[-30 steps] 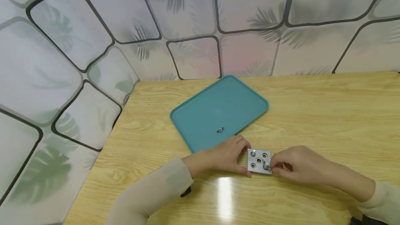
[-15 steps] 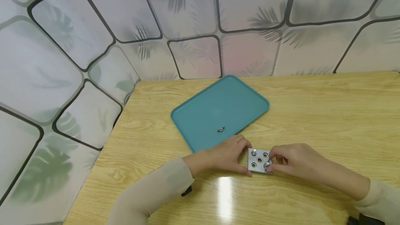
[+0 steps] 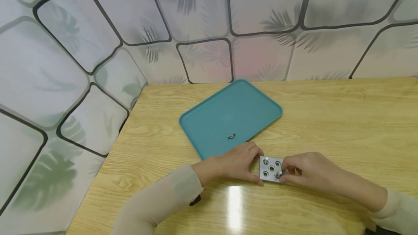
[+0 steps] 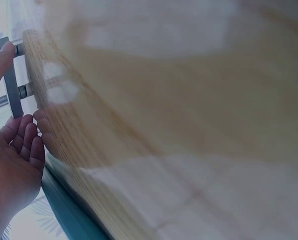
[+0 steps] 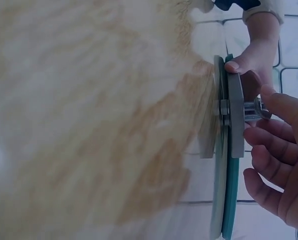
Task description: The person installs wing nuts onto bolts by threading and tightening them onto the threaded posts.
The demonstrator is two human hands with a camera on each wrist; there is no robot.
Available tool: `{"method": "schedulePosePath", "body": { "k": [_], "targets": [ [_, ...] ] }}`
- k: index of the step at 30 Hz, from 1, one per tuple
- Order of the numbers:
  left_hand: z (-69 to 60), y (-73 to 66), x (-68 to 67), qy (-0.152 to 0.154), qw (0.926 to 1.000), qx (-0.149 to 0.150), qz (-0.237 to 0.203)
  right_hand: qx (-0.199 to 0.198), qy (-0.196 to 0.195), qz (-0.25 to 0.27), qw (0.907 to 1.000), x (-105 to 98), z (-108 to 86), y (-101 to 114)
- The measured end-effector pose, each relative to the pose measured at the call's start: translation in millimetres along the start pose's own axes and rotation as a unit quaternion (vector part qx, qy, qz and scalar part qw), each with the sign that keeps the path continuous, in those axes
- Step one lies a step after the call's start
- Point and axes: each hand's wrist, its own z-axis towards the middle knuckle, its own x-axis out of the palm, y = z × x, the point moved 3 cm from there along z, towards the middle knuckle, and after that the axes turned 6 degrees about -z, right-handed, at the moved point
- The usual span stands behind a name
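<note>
A big wall cover (image 3: pixel 205 13) with leaves and dark wavy boxes goes across the back and down one side. In front of it is a yellow wood table (image 3: pixel 343 119). A blue-green tray (image 3: pixel 225 113) lies crooked on the table, near the back. Two long, pale sleeves (image 3: pixel 163 195) come in from the near side, one on each arm. The left hand (image 3: pixel 240 162) and the right hand (image 3: pixel 308 171) are apart, with a square metal plate (image 3: pixel 272 163) between them, just past the near side of the tray. The left hand grips the plate's left side, with the thumb at the near corner and a finger at the far corner. Two bolts (image 3: pixel 266 160) stand up through the plate, one at the far left and one at the near right. Their heads are under it, between the plate and the table. Three other holes show in the plate. The right hand pinches a wing nut (image 5: pixel 261 106) on the near right bolt. One loose wing nut (image 3: pixel 231 136) lies on the tray, close to its near edge
</note>
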Motion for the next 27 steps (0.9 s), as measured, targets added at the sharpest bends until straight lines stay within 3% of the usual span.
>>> {"method": "schedulePosePath", "body": {
  "k": [13, 23, 27],
  "targets": [
    [1.2, -0.1, -0.1, -0.003, 1.0000, 0.005, -0.002, -0.007, 0.031, 0.077, 0.9966, -1.8, -5.2, 1.2],
    [2.0, 0.1, 1.2, -0.002, 1.0000, 0.003, 0.001, 0.063, 0.037, 0.024, 0.9970, 0.2, -0.7, 0.0],
    [2.0, 0.6, 1.6, -0.004, 1.0000, 0.006, 0.004, 0.056, 0.028, 0.000, 0.9980, 0.1, 1.7, -1.8]
  ]
}}
